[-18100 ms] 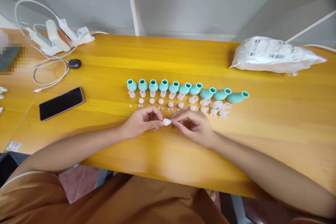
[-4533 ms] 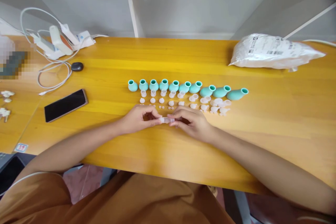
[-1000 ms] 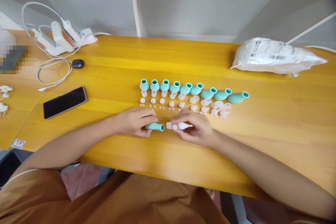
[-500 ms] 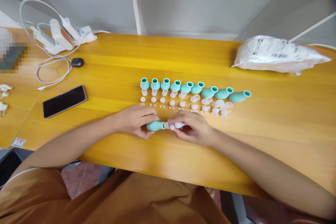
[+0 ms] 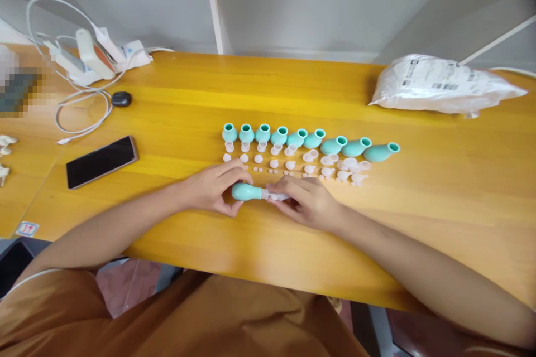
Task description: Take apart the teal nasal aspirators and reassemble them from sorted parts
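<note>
My left hand [image 5: 211,187] grips a teal rubber bulb [image 5: 246,192] just above the yellow table [image 5: 439,189]. My right hand [image 5: 307,201] pinches a clear white nozzle piece [image 5: 274,195] whose end sits in the bulb's mouth. Behind my hands runs a row of several teal bulbs [image 5: 312,140], the right ones lying on their sides. In front of that row lie rows of small white caps and tiny discs [image 5: 307,167].
A black phone [image 5: 100,160] lies at the left. Behind it are white cables and chargers [image 5: 90,64] and a small dark case [image 5: 121,99]. A white plastic bag [image 5: 439,85] rests at the back right. White wall panels rise behind the table.
One second ago the teal bulb and the nozzle piece were held apart. Now my hands have closed together and the nozzle's end is in the bulb's mouth.
</note>
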The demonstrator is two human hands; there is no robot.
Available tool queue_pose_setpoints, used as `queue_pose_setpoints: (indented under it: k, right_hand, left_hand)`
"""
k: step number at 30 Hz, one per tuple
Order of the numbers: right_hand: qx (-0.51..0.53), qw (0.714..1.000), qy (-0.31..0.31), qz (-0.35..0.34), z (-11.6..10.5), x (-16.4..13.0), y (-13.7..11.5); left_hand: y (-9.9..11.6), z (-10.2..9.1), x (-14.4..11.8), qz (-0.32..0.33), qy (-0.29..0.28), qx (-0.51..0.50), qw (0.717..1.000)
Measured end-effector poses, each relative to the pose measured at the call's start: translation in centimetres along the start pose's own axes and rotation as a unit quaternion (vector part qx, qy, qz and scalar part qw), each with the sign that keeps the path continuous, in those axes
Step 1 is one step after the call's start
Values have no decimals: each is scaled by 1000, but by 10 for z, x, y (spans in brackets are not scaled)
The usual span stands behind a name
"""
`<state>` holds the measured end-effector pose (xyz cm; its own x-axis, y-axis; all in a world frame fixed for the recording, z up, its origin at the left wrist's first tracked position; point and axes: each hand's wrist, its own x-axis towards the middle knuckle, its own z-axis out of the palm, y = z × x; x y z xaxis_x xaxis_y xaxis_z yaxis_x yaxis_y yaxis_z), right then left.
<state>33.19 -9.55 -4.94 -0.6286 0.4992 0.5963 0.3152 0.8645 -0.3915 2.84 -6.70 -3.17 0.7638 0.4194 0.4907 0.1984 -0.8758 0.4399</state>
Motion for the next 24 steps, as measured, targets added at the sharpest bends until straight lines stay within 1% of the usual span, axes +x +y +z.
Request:
queue_pose_setpoints:
  k: [3, 7, 12, 17, 24]
  right_hand:
    - [-9, 1000, 2, 12, 0, 0, -1]
    - [-5, 999, 13, 32, 1, 0, 0]
    - [-14, 999, 16, 30, 1, -1, 1]
    - [-39, 999, -1, 18, -2, -2, 1]
    - [-23, 1000, -6, 21, -2, -4, 4]
  left_hand:
    - [-1, -2, 2, -11, 9, -25, 1000]
    - [-2, -6, 6, -48, 26, -41, 998]
    - [-3, -5, 5, -76, 44, -63, 994]
    - [-6, -5, 3, -91, 38, -88, 991]
    - [-9, -6, 2, -89, 24, -112, 989]
